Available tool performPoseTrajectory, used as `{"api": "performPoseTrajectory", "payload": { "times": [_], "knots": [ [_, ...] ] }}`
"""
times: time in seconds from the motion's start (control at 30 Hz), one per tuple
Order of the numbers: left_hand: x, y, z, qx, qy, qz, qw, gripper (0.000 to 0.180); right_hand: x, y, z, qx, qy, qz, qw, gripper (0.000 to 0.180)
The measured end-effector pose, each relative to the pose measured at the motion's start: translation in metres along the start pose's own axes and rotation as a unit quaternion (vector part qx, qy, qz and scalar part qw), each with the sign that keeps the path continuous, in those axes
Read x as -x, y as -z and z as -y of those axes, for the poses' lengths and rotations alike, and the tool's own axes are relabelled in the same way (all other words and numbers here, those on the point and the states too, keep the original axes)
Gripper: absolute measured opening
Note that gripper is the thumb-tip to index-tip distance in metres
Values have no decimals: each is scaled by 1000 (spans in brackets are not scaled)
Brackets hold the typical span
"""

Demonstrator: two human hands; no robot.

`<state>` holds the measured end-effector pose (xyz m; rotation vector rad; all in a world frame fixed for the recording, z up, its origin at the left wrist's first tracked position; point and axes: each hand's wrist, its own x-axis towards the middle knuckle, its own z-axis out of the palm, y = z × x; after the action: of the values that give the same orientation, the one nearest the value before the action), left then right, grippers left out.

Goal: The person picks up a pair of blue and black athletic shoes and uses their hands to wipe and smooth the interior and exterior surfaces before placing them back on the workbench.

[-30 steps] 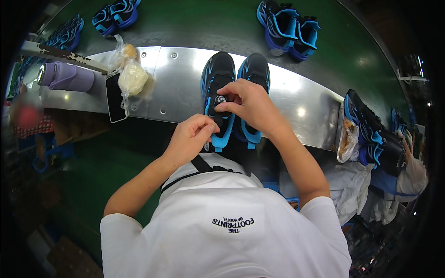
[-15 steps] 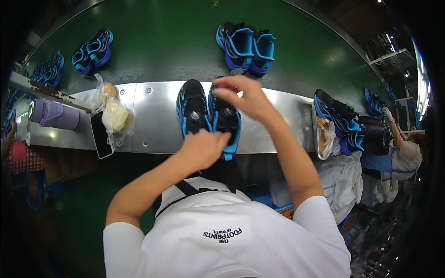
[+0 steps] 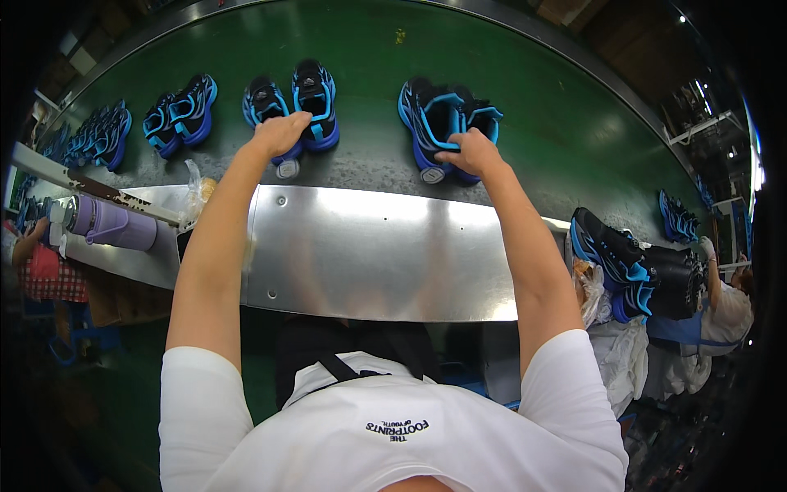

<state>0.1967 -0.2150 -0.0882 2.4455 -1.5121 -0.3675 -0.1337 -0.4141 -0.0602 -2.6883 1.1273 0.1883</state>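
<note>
A pair of black and blue sneakers stands on the green surface ahead of me on the left: a left shoe and a right shoe. My left hand is closed over the heel of the left one, its fingers partly hidden. Farther right, a second pair stands with heels toward me: a left sneaker and a right sneaker. At the heels of that pair, my right hand grips the collar edge between the two shoes. Round pale tags hang near the heels of both pairs.
A steel ledge runs before me. On its left are a purple bottle and a plastic bag. More sneakers stand far left; others are stacked at right beside a bagged item. Co-workers stand at both sides.
The sneaker pair has moved from the steel ledge forward and left onto the green surface, my left hand with it. My right hand has gone over to the other pair. The view has shifted.
</note>
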Motion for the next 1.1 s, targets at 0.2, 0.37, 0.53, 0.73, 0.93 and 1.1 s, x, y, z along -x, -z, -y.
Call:
{"api": "performPoseTrajectory", "payload": {
  "times": [0.2, 0.37, 0.53, 0.73, 0.93, 1.1],
  "knots": [
    [100, -1, -95, 290, -102, -133, 942, 49, 115, 5, 71, -91, 157, -53, 982, 38],
    [183, -19, -142, 232, -143, -162, 948, 39, 220, -16, 130, -194, 190, -29, 962, 32],
    [201, -18, -126, 218, -143, -164, 952, 33, 240, 20, 112, -365, 164, -97, 911, 32],
    [207, -18, -136, 196, -156, -161, 955, 36, 193, -25, 95, -162, 222, -191, 942, 34],
    [222, -25, -127, 239, -130, -146, 951, 40, 193, -19, 95, -410, -5, -53, 911, 29],
    [229, -39, -127, 180, -154, -160, 958, 28, 202, -36, 92, -360, 72, -129, 921, 36]
  ]
}}
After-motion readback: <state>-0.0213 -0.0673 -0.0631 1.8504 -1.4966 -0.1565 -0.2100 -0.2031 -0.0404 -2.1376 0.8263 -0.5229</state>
